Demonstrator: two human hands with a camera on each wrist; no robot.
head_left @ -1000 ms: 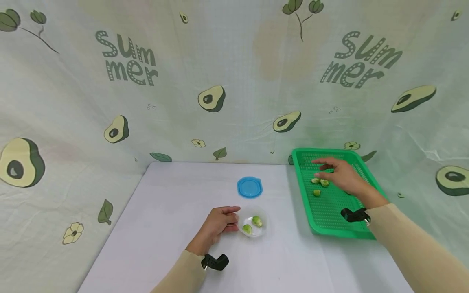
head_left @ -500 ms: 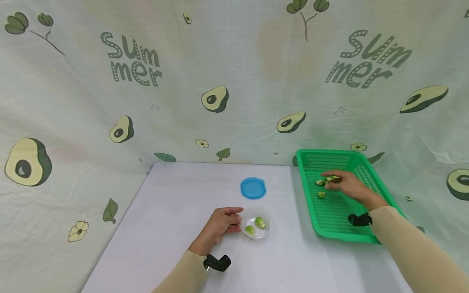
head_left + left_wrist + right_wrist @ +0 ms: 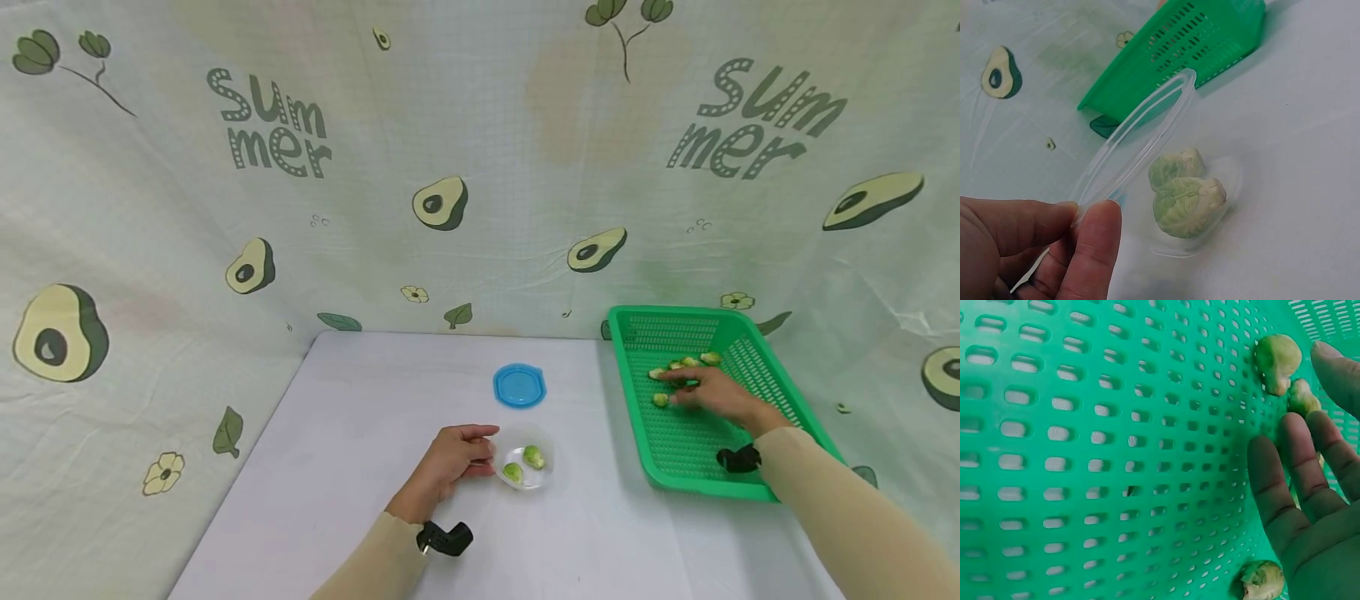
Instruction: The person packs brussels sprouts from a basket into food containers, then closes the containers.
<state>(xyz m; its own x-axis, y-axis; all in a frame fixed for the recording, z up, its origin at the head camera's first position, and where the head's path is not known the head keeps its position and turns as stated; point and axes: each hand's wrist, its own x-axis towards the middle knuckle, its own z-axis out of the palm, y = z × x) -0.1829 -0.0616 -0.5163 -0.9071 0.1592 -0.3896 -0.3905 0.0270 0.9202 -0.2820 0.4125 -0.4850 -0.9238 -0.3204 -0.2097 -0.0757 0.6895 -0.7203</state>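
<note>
My left hand (image 3: 444, 462) pinches the rim of a small clear plastic tub (image 3: 1190, 80) between thumb and fingers. Inside the tub lie two pale green Brussels sprouts (image 3: 1186, 209). Over at the right, my right hand (image 3: 712, 395) is down in a green perforated basket (image 3: 639, 433), its fingers extended and apart. Several Brussels sprouts lie close about these fingers. One Brussels sprout (image 3: 1279, 357) sits beyond the fingertips in the right wrist view, and another Brussels sprout (image 3: 1262, 580) is at the lower edge. Nothing visible is held in this hand.
A blue round lid (image 3: 519, 386) lies flat on the white tabletop (image 3: 390, 400), behind the tub. A cloth backdrop (image 3: 510, 150) printed with avocados hangs behind and beside the table. The basket stands at the table's right side.
My right hand has come down into the basket and then shifted slightly toward its front, uncovering sprouts behind the fingers. My left hand stays at the tub. The head view has shifted slightly.
</note>
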